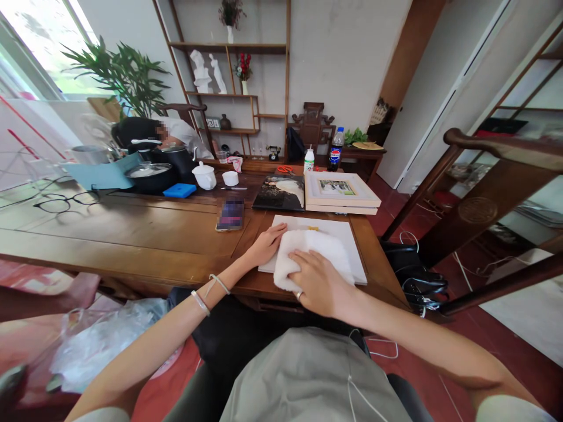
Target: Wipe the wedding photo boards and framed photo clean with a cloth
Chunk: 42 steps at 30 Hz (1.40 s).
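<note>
A white fluffy cloth (316,243) lies on a flat white panel (357,258) near the table's front edge. My right hand (319,281), with a ring on one finger, grips the cloth and presses it against the panel. Stretched fingers of my left hand (268,243) rest along the panel's left edge, beside the cloth. A small yellow mark (313,228) shows on the panel just behind the cloth. Most of the panel's middle is hidden under the cloth and my right hand.
Behind the panel lie a dark photo panel (278,193) and stacked white picture frames (365,196). A phone (230,214), glasses (65,203), a teapot (204,176) and a cola bottle (336,149) stand about. A person (189,138) leans at the far side. A wooden chair (479,199) stands right.
</note>
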Each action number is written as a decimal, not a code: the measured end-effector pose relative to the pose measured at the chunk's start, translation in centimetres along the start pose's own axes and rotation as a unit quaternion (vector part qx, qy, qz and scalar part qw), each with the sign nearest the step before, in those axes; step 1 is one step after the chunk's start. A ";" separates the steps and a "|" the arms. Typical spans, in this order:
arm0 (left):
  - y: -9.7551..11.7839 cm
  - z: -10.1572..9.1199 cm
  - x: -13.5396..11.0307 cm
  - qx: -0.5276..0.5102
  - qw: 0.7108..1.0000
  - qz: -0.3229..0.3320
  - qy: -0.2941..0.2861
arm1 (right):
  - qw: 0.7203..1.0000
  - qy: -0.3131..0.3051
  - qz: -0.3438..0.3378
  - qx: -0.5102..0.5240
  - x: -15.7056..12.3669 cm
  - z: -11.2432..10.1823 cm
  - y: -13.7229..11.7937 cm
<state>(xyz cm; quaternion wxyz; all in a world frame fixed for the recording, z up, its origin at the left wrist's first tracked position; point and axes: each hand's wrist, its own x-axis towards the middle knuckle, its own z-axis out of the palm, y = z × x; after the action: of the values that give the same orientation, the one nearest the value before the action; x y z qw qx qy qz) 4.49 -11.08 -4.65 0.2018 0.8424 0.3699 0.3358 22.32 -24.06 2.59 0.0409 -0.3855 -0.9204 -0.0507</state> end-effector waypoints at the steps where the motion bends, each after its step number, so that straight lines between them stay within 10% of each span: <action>1: 0.1 0.0 0.0 0.000 1.000 -0.001 -0.001 | 1.000 -0.004 0.011 0.008 0.3 0.1 1.1; 9: 0.6 -0.2 0.0 0.019 0.999 -0.023 -0.015 | 0.996 -0.001 0.087 0.005 3.7 0.7 6.9; 20: 0.4 -0.2 -0.1 0.010 1.000 -0.027 -0.011 | 0.999 -0.025 -0.032 0.021 -2.2 -0.5 -1.9; 31: 1.0 -0.5 0.0 0.015 1.000 -0.013 -0.019 | 0.991 0.008 0.112 0.069 6.0 0.2 8.8; 42: 1.1 -0.7 -0.1 0.031 0.999 -0.029 -0.018 | 0.987 0.002 0.095 0.131 9.9 1.0 10.0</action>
<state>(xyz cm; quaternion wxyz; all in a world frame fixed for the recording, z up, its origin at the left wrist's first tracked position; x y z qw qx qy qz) 4.52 -11.81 -3.55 0.1916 0.8433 0.4007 0.3026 22.51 -9.94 3.36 0.0974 -0.4620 -0.8784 0.0739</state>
